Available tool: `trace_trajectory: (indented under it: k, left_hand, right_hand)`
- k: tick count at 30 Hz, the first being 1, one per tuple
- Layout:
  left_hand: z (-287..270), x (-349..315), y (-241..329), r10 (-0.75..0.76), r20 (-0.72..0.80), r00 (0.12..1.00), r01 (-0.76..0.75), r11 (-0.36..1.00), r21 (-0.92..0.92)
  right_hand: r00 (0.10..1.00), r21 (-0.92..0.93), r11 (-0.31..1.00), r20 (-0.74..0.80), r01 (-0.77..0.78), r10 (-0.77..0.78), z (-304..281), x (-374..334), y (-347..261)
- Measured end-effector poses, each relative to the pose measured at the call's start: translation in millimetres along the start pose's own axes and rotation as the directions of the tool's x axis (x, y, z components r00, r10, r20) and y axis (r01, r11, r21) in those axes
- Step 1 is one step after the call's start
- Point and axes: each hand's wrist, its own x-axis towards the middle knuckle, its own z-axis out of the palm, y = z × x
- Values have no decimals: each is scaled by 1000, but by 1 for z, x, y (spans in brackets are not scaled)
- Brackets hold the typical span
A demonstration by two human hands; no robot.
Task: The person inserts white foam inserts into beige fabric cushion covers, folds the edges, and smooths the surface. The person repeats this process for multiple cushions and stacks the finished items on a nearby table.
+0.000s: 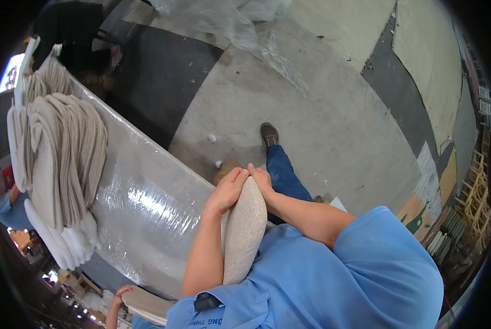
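Note:
A plump beige fabric cushion [244,236] stands on edge against my body, lying lengthwise between my forearms. At its narrow far end, my left hand [227,190] is closed on the left side of the fabric. My right hand [260,179] grips the same end from the right, and its fingertips meet those of the left hand over the tip. The hands cover the tip itself, so what the fingertips pinch there cannot be made out. Both hands are just off the near right side of a film-covered table [147,200].
Stacked beige fabric covers [67,148] lie on the table's left end, with white padding [64,236] below them. A co-worker's hand [124,290] holds another cushion [147,304]. A person in dark clothes [70,33] stands at upper left. Clear plastic sheeting [245,33] lies on the floor.

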Motion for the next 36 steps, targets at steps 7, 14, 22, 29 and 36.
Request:
trace_trajectory:
  k: [7,14,22,29,36]
  left_hand:
    - [29,-30,30,163,-325,932,-57,949,311]
    - [3,-214,-39,290,-104,951,-295,955,-30]
    - [35,-251,-10,342,-368,865,-271,934,231]
    - [8,-244,20,369,-499,784,-530,817,-229]
    - [-22,-205,4,481,-450,752,-651,648,-394]
  right_hand:
    - [983,157,987,169,40,-67,-4,50,68]
    - [968,-134,986,-216,102,-130,28,-14,-26]
    - [935,-94,952,-183,291,-304,132,-15,-67]
    - [757,-162,744,31,648,-653,164,-37,-125]
    - [597,194,739,476,645,-646,168,-93,-184]
